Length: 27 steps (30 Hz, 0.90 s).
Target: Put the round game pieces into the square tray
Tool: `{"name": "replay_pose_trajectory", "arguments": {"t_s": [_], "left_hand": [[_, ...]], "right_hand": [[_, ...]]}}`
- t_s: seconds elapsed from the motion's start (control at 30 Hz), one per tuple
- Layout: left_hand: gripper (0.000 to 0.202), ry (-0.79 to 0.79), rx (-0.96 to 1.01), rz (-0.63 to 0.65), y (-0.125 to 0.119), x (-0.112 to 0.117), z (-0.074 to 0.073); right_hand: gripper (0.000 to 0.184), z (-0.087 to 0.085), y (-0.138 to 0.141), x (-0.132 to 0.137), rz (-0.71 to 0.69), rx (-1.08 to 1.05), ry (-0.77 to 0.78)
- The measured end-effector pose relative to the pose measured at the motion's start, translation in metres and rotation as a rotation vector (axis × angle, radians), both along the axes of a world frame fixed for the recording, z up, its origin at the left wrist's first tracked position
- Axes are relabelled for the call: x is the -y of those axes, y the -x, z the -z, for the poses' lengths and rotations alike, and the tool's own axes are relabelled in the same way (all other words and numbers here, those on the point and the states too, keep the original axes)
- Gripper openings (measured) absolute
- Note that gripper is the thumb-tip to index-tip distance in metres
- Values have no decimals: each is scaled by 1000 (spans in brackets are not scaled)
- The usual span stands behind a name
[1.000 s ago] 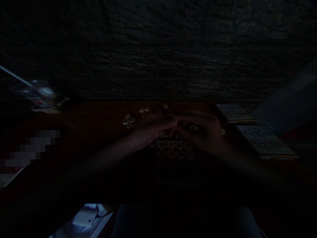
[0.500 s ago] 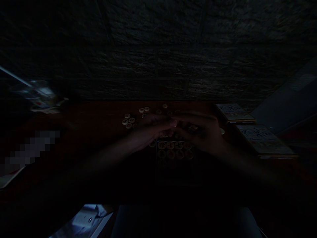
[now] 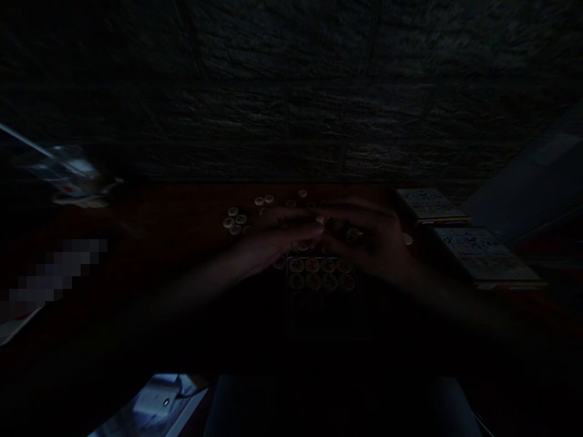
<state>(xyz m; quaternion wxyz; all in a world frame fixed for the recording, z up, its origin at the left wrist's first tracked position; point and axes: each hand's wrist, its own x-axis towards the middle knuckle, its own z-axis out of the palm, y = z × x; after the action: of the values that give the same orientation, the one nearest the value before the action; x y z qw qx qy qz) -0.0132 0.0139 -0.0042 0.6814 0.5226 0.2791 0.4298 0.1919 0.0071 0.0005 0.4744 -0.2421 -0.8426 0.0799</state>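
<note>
Head view, very dim. Reddish-brown table across mid-frame; rough block wall fills the top. Marks on discs and blue marks on two flat boxes, right of frame: illegible. Count: eight tray discs discernible, two rows of four, in a tray below centre; at least four loose discs left of centre. Left hand and right hand meet at centre, fingers bent about a small pale disc; which grips it, cannot tell.

Both hands (dimly lit) are close together near round, marked pieces.
</note>
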Motion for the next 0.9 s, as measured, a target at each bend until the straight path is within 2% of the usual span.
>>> {"name": "replay_pose_trajectory", "arguments": {"t_s": [0.1,0.3,0.43,0.6,0.9], "left_hand": [[22,16,5,15,0,0,-1],[22,17,-8,21,-1,1,-1],[25,21,-16,-17,-1,2,-2],[23,23,5,29,0,1,-1],[25,3,-15,11,1,0,-1]], "right_hand": [[35,1,0,-1,-5,-15,6],[41,1,-1,0,-26,0,23],[37,-1,-1,-1,2,11,0],[35,1,0,-1,-3,10,-13],[36,2,-1,-2,-7,7,14]]}}
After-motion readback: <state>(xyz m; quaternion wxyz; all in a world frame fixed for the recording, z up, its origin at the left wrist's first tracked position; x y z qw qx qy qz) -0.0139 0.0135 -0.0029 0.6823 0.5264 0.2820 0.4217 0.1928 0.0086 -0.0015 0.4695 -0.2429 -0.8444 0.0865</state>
